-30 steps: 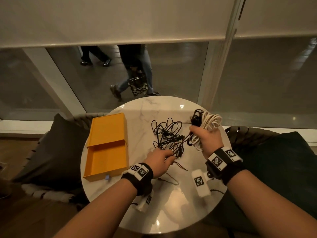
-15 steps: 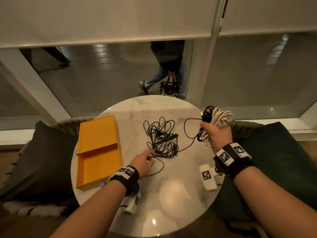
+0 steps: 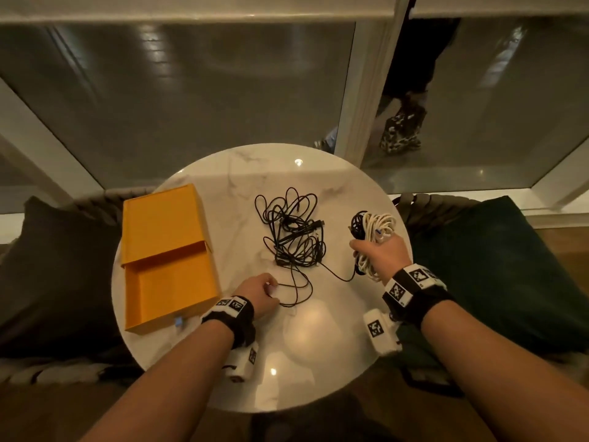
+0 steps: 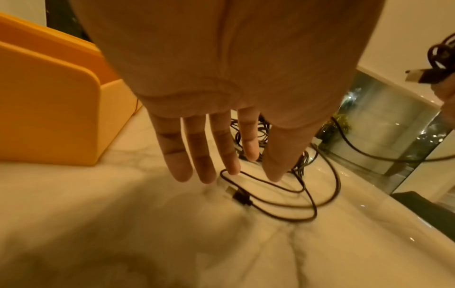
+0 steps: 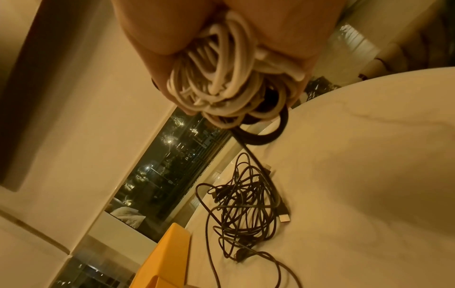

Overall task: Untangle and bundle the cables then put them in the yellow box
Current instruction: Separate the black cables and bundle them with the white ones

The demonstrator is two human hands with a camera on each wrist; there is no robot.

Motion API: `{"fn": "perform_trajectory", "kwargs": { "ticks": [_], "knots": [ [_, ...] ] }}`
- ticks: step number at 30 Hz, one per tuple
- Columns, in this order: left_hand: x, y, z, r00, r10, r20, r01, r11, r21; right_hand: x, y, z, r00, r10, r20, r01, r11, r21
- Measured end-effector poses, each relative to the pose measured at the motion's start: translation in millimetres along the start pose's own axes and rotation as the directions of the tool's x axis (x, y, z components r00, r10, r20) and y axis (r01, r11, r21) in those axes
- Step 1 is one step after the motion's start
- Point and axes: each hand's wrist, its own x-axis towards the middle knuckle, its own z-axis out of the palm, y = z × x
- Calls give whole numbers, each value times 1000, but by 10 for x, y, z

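A yellow box [image 3: 165, 250] lies open on the left of the round marble table [image 3: 318, 346]. Mid-table sits a tangle of thin black cables [image 3: 293, 231], also visible in the right wrist view [image 5: 246, 210]. My right hand [image 3: 360, 250] grips a coiled bundle of white and black cable [image 3: 377, 228] above the table's right edge; a black strand trails from it to the tangle. My left hand [image 3: 271, 290] is low over the table with straight fingers [image 4: 204, 155]. Their tips touch a loose black cable loop [image 4: 283, 187] that ends in a USB plug [image 4: 240, 194].
Dark cushions [image 3: 57, 266] lie on woven seats on both sides of the table. Behind it is a glass wall with a white frame post [image 3: 366, 84]; a passer-by's legs [image 3: 404, 122] show beyond the glass.
My left hand has moved from the tangle back toward the near edge, and black cable loops now trail out beside it. The right hand shifted right with its bundle.
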Motion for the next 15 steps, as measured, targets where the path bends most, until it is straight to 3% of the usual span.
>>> {"fn": "perform_trajectory", "kwargs": {
  "ticks": [15],
  "knots": [
    [61,3,254,999,7,-52,2,986,169,19,42,48,990,-47,135,46,999,11]
  ]
}}
